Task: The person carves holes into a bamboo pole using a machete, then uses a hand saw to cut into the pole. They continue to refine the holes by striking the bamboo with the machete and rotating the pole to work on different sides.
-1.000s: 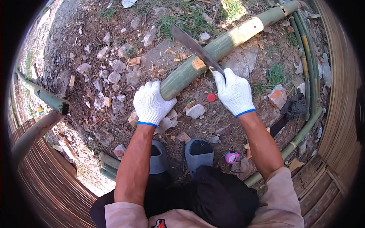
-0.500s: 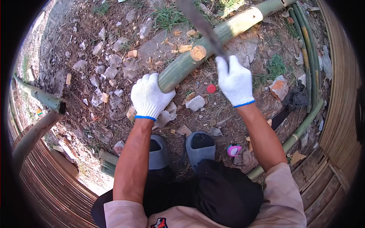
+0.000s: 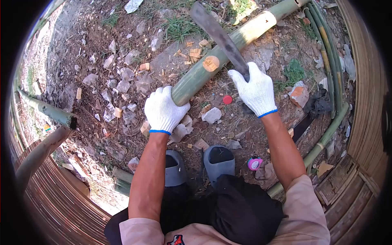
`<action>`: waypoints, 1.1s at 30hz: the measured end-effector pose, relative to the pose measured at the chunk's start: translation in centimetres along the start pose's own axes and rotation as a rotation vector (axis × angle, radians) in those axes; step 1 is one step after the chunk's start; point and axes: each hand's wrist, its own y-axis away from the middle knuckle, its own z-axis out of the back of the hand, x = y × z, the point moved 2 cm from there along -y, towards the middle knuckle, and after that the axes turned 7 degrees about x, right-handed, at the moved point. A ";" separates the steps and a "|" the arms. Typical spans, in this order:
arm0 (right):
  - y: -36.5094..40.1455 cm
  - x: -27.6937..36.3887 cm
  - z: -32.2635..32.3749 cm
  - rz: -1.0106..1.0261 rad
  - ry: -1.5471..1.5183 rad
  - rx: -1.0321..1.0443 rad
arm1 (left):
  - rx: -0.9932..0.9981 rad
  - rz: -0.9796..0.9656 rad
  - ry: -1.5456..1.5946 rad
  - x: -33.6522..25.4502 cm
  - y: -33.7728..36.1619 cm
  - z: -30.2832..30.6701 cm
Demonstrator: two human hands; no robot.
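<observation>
A thick green bamboo pole (image 3: 195, 83) slants from the centre up to the top right. My left hand (image 3: 165, 109), in a white knit glove with blue trim, is wrapped round its near end. A pale round cut patch (image 3: 211, 63) shows on the pole's upper side. My right hand (image 3: 256, 90), gloved alike, is closed on the handle of a machete. Its dark, broad-tipped blade (image 3: 216, 33) points up and left and crosses over the pole just beyond the cut patch. Most of the handle is hidden inside the glove.
Wood chips (image 3: 195, 53) and stones (image 3: 211, 115) litter the dirt. A red bottle cap (image 3: 227, 99) and a pink tape measure (image 3: 255, 163) lie near my sandals (image 3: 219, 160). Thin bamboo poles (image 3: 329, 61) line the right side, beside a black plastic bag (image 3: 318, 103). More bamboo (image 3: 51, 110) lies left.
The machete blade, blurred before, now shows sharply over the pole. My right hand has shifted slightly right and down, still closed on the handle. My left hand keeps its grip on the bamboo.
</observation>
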 end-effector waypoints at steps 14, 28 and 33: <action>6.5 2.8 -2.3 0.035 0.086 -0.293 | 0.002 -0.011 -0.010 0.3 0.3 0.1; 5.5 7.0 -0.9 0.519 0.043 -0.379 | -0.083 -0.054 0.443 4.2 -0.8 -5.2; 3.2 3.0 -3.7 -0.204 0.279 0.055 | 0.016 0.015 -0.022 0.2 0.0 0.2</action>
